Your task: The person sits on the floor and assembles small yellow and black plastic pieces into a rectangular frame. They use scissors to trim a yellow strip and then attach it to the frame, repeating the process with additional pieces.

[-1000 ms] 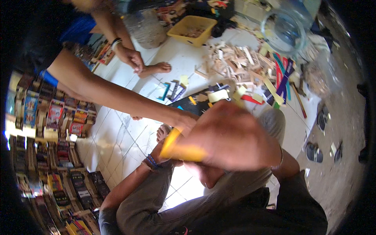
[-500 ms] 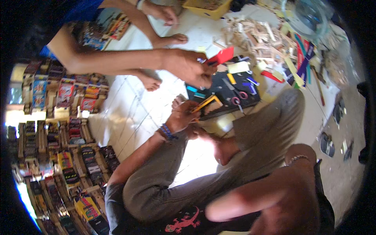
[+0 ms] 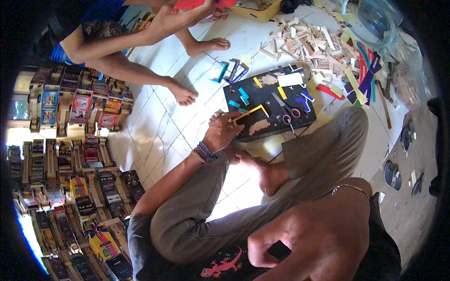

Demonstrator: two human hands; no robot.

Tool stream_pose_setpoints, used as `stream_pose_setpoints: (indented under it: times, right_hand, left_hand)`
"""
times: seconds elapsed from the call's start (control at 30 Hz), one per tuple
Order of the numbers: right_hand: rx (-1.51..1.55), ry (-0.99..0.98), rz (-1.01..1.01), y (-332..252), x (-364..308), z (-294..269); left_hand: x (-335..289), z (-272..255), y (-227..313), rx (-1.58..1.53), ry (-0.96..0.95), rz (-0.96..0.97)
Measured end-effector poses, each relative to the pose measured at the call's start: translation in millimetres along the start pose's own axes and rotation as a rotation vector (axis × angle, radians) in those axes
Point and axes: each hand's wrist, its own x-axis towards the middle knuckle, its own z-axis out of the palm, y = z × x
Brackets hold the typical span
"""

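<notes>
My left hand [image 3: 220,133] has its fingers closed on one end of a thin yellow bent strip [image 3: 248,114], whose free end folds down at an angle. The strip is held over the near left part of a worn black board [image 3: 281,124]. Scissors [image 3: 284,108] with dark and pink handles lie on the board, by small cut pieces: cyan [image 3: 243,96], yellow [image 3: 281,92] and purple [image 3: 305,99]. Close to the camera at the lower right, my right hand [image 3: 309,239] is curled, thumb and fingers bent together in front of my shirt. Whatever it may hold is hidden.
A co-worker's hand [image 3: 199,11] holds a red piece at the top. Wood offcuts [image 3: 309,44] are heaped beyond the board, coloured strips [image 3: 368,77] and a hammer [image 3: 384,100] to its right. Rows of wooden toy trucks [image 3: 77,107] stand on the left. Sandals [image 3: 393,174] lie far right.
The co-worker's arm has drawn back from above the board to the top with the red piece. My right hand has curled its extended finger in. My left hand keeps hold of the yellow strip.
</notes>
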Motion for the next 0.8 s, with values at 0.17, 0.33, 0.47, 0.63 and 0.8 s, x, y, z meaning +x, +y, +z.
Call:
stream_pose_setpoints:
  times: [0.17, 0.33, 0.47, 0.63, 0.8]
  right_hand:
    - [-0.249, 0.165, 0.374, -35.1, -12.8, -9.3]
    - [-0.867, 0.894, 0.780, -27.8, -58.5, -25.0]
    - [-0.975, 1.170, 0.552, 17.6, -84.8, -57.9]
    - [-1.094, 1.158, 0.483, 37.5, -84.0, -49.1]
    - [-0.766, 1.084, 0.551, 27.7, -72.4, -41.5]
  left_hand:
    - [-5.0, -11.9, 26.3, 0.106, 0.080, 0.031]
    - [-6.4, -41.2, 87.4, -0.478, -0.112, 0.139]
    - [-29.5, -63.9, 143.8, -0.748, -0.230, 0.111]
    - [-36.0, -67.2, 176.4, -0.283, 0.043, 0.323]
    - [-45.4, -84.5, 179.0, -0.413, 0.044, 0.291]
